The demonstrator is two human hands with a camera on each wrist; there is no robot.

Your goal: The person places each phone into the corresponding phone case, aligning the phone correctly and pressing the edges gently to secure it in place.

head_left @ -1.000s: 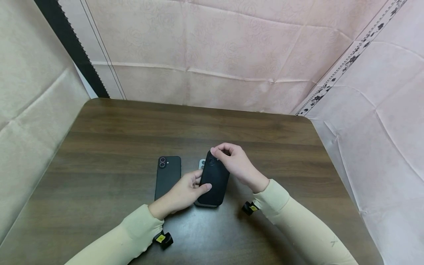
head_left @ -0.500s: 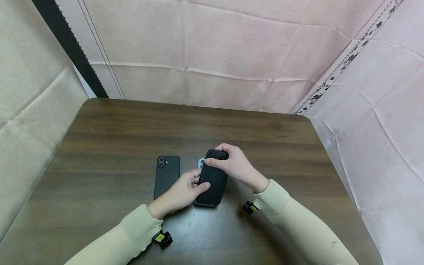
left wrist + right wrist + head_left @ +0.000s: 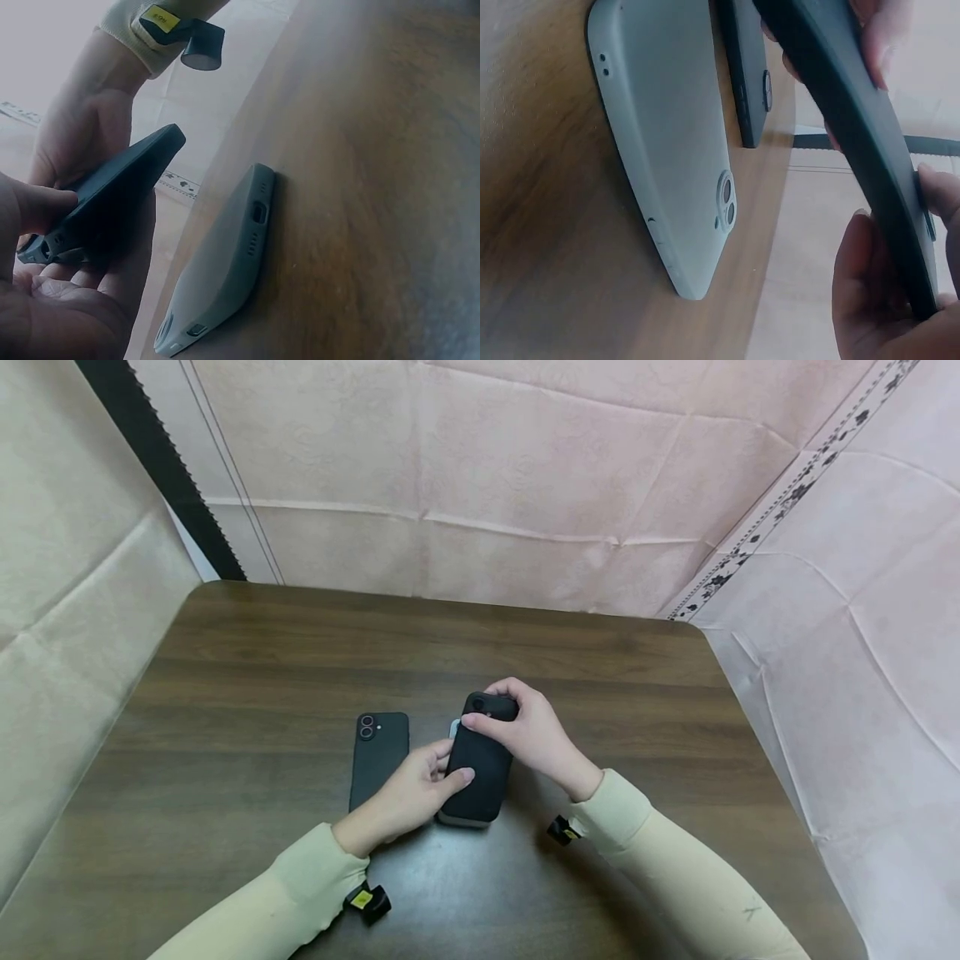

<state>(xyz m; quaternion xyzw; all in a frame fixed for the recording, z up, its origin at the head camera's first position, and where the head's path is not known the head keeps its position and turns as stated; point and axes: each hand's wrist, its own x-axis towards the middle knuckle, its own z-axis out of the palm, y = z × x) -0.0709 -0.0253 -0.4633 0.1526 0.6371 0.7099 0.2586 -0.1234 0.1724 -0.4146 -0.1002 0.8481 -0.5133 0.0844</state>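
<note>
A phone in a black case is held above the table, its back toward the head camera. My left hand grips its lower left side, thumb on the back and fingers underneath. The right hand pinches the upper end, thumb across the back near the camera. In the right wrist view the black case is seen edge-on between both hands. Beneath it lies a pale grey-green phone, camera side up, mostly hidden in the head view. Whether the held case sits fully round its phone cannot be told.
A dark phone lies flat to the left, partly behind the left hand. The brown wooden table has pale cloth hanging behind it and at both sides. Small black cameras are strapped at the wrists.
The right thumb has moved from the black phone's top left corner down onto the upper back. The phone has shifted slightly, covering more of the pale phone. The left hand keeps its grip.
</note>
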